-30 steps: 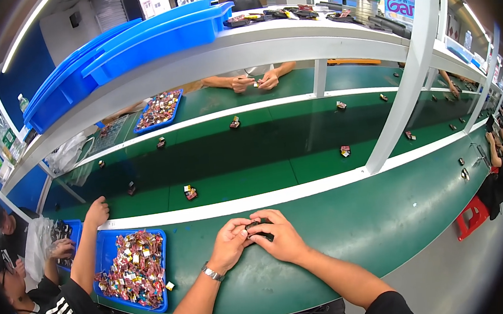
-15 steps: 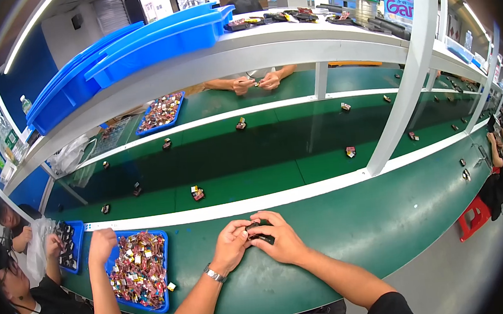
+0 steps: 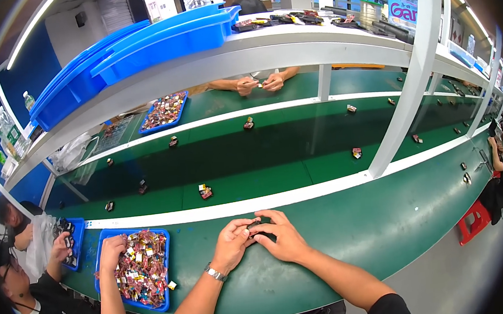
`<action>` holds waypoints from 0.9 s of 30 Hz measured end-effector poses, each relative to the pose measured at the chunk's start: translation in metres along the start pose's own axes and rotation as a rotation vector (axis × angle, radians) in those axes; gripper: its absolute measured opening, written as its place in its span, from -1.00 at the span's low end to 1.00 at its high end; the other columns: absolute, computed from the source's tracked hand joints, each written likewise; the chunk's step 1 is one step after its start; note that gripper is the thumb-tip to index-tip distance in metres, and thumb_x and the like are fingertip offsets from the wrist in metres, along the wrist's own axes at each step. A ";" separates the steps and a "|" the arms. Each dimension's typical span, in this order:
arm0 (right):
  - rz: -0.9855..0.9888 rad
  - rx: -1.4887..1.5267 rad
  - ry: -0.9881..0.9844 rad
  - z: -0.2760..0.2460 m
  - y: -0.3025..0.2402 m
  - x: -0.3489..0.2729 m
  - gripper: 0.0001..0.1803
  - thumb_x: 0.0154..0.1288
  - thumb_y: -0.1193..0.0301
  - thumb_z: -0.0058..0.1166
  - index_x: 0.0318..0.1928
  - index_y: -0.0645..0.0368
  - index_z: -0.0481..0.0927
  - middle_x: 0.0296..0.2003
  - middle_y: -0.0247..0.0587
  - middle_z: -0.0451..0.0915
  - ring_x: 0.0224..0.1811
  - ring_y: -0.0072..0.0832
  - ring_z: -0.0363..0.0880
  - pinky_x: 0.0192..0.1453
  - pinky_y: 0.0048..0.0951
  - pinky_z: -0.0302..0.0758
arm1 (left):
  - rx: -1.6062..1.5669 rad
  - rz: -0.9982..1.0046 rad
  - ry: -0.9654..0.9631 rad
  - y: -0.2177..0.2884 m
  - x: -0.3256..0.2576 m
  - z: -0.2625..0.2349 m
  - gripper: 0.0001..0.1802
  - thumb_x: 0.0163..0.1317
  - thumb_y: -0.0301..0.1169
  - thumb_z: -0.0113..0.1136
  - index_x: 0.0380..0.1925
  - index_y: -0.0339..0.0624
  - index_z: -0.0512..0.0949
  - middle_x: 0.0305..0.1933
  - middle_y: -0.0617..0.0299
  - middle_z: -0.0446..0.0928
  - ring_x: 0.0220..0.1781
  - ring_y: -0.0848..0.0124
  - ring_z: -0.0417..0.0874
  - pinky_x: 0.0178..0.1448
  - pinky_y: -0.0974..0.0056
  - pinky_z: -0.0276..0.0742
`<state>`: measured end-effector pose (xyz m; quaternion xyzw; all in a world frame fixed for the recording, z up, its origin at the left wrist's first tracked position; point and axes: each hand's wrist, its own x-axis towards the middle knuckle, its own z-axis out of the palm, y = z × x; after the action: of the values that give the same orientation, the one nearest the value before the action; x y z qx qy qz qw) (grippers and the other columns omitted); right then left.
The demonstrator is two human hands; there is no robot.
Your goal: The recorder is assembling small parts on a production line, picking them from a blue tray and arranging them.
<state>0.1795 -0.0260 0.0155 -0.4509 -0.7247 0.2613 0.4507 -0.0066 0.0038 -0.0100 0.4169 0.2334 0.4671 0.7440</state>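
Nearest to the camera, the person's two forearms come over the green table [image 3: 336, 239], and on the left wrist there is a metal watch [image 3: 216, 272]. The left hand [image 3: 232, 246] and the right hand [image 3: 283, 239] meet above the table, near its middle. Between them is a small black part [image 3: 265, 236]; the fingers of both hands are bent closely around it and hold it, so a portion of it is hidden. Its exact shape I cannot tell.

To the left of these hands, a blue tray [image 3: 168, 257] stands on the table, filled with many small pieces [image 3: 144, 265] in pink, white and yellow. One loose piece [image 3: 172, 285] lies just beside its right edge. A co-worker's hand [image 3: 114, 253] is at this tray; whether its fingers hold something, I cannot tell. Farther left is a second blue tray [image 3: 81, 237] with black parts [image 3: 69, 236].

Behind the table runs a white rail [image 3: 256, 206], and after it a dark green belt [image 3: 253, 181], where small parts [image 3: 205, 191] lie well apart from each other. On the far side, another person's two hands [image 3: 260, 85] are close together. Above, a white shelf [image 3: 290, 52] carries blue trays [image 3: 169, 41]
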 end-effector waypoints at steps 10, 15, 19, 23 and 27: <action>-0.149 -0.140 0.221 0.003 -0.004 0.007 -0.82 0.06 0.56 0.31 -0.27 0.12 0.68 -0.17 -0.26 0.58 -0.12 -0.29 0.56 -0.11 -0.34 0.58 | 0.053 -0.070 0.061 0.002 0.001 0.005 -0.71 0.48 -0.49 -0.02 0.14 -0.32 0.38 0.07 0.11 0.60 0.08 0.37 0.64 0.20 0.19 0.60; -0.219 -0.241 0.248 0.003 -0.007 0.008 -0.83 0.04 0.56 0.32 -0.30 0.11 0.69 -0.30 -0.29 0.58 -0.23 -0.34 0.58 -0.18 -0.37 0.58 | 0.047 -0.076 0.078 0.003 0.000 0.009 -0.73 0.45 -0.48 0.04 0.11 -0.24 0.41 0.05 0.15 0.60 0.08 0.38 0.63 0.18 0.16 0.60; -0.260 -0.311 0.213 0.002 -0.009 0.006 -0.79 0.04 0.55 0.32 -0.25 0.11 0.69 -0.26 -0.28 0.57 -0.21 -0.34 0.58 -0.22 -0.37 0.59 | 0.062 -0.083 0.094 0.005 0.000 0.008 -0.73 0.45 -0.49 0.03 0.12 -0.24 0.41 0.05 0.15 0.60 0.08 0.38 0.63 0.18 0.16 0.59; -0.246 -0.374 0.175 0.004 -0.007 0.005 -0.76 0.05 0.54 0.32 -0.21 0.11 0.68 -0.23 -0.29 0.56 -0.21 -0.33 0.59 -0.22 -0.36 0.60 | 0.047 -0.097 0.087 0.004 0.001 0.008 -0.72 0.45 -0.50 0.02 0.13 -0.25 0.40 0.04 0.16 0.60 0.07 0.39 0.63 0.16 0.17 0.60; -0.258 -0.356 0.182 0.003 -0.008 0.007 -0.77 0.05 0.55 0.32 -0.22 0.12 0.67 -0.24 -0.30 0.57 -0.20 -0.33 0.59 -0.21 -0.35 0.60 | 0.045 -0.101 0.084 0.004 0.000 0.009 -0.71 0.46 -0.50 0.01 0.14 -0.26 0.40 0.03 0.15 0.60 0.07 0.38 0.63 0.16 0.17 0.60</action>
<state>0.1725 -0.0233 0.0232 -0.4485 -0.7676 0.0278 0.4570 -0.0017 0.0013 -0.0019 0.4015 0.2956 0.4406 0.7465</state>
